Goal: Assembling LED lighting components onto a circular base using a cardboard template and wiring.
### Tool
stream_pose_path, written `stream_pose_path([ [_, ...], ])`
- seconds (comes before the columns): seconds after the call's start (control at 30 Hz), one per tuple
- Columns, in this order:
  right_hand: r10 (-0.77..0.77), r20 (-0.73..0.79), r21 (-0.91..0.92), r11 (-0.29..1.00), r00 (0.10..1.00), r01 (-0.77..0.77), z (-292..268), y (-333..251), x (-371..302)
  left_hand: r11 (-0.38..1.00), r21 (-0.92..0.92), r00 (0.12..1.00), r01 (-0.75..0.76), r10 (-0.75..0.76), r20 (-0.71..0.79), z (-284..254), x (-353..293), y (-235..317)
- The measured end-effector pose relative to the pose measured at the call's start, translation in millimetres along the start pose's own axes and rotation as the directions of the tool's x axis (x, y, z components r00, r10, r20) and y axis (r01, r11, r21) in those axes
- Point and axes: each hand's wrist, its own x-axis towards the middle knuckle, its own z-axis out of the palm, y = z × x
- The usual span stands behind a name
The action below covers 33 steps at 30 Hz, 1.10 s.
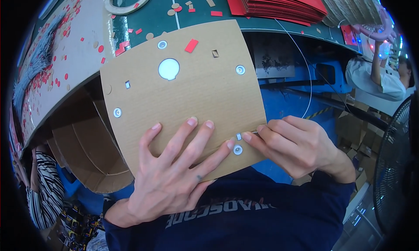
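A brown cardboard panel (187,98) is tilted in front of me, its far end over the green table. It has several metal eyelets (240,69), small slots and a round hole (169,69) showing white. My left hand (174,168) holds the panel by its near edge, fingers spread over the top and thumb tucked at the edge. Its index fingertip lies beside a small slot (238,136) above the near eyelet (237,150). Closed in a pinch at the slot's right side, my right hand (294,144) grips a thin white cord (310,83). The cord loops up towards the table.
A red rectangular scrap (191,45) lies on the panel. Stacked red sheets (279,4) and a tape roll (126,0) sit beyond it. Left are a grey cord bundle (37,61) and an open cardboard box (87,142); right, a black fan (395,163) and another person (377,78).
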Motion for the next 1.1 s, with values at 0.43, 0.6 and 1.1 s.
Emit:
stream_pose_path([
  [0.43, -0.128, -0.099, -0.087, 0.989, 0.987, 0.119, 10, 4, 3, 0.999, -0.037, 0.999, -0.013, 0.012, -0.03, -1, 1, -1],
  [0.6, -0.149, -0.11, -0.075, 0.987, 0.983, 0.141, 12, 3, 6, 0.996, -0.081, 0.997, -0.03, 0.024, -0.07, -2, 1, -3],
  [1.1, -0.107, -0.163, 0.007, 0.994, 0.981, 0.11, 11, 1, 6, 0.988, -0.143, 0.99, -0.063, 0.044, -0.13, -3, 2, -3],
])
